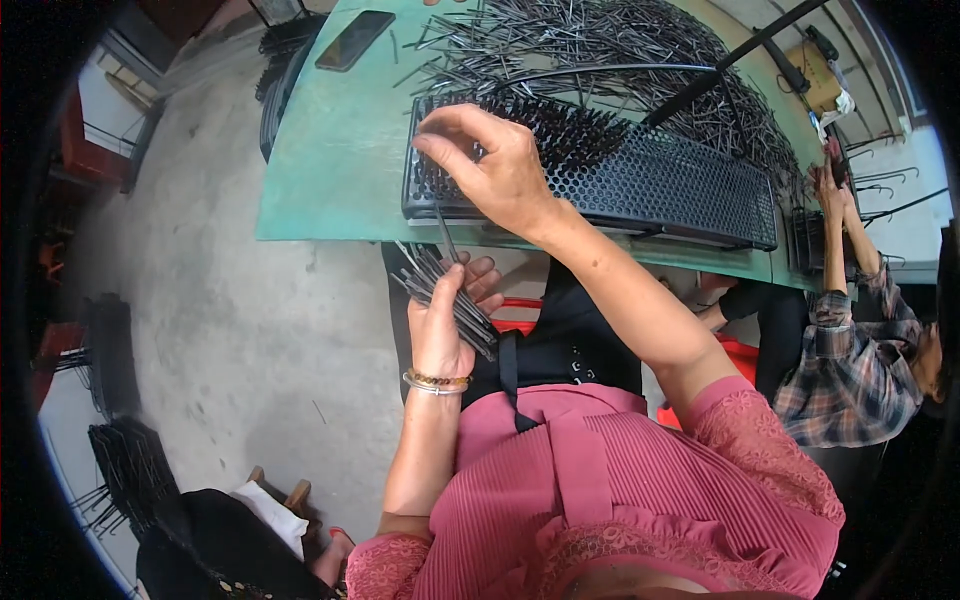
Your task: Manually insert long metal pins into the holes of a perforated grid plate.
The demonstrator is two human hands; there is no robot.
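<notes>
My left hand [447,315] is closed around a bundle of thin dark metal rods [470,322], held just below the table's near edge. One rod [445,232] sticks out above the rest, pointing toward a long black perforated rack [690,190]. Over the rack's left end hovers my right hand [500,165], thumb and forefinger curved with a gap between their tips and no rod visible there. Many short dark rods [575,135] stand upright in the left and middle holes of the rack, while bare holes show toward its right. My right hand covers part of the rack.
A large pile of loose rods [620,40] spreads behind the rack on the green table [320,165]. A phone [355,41] lies at the far left. A black bar [740,60] slants over the pile. At right, another person's hands [832,195] work at the table.
</notes>
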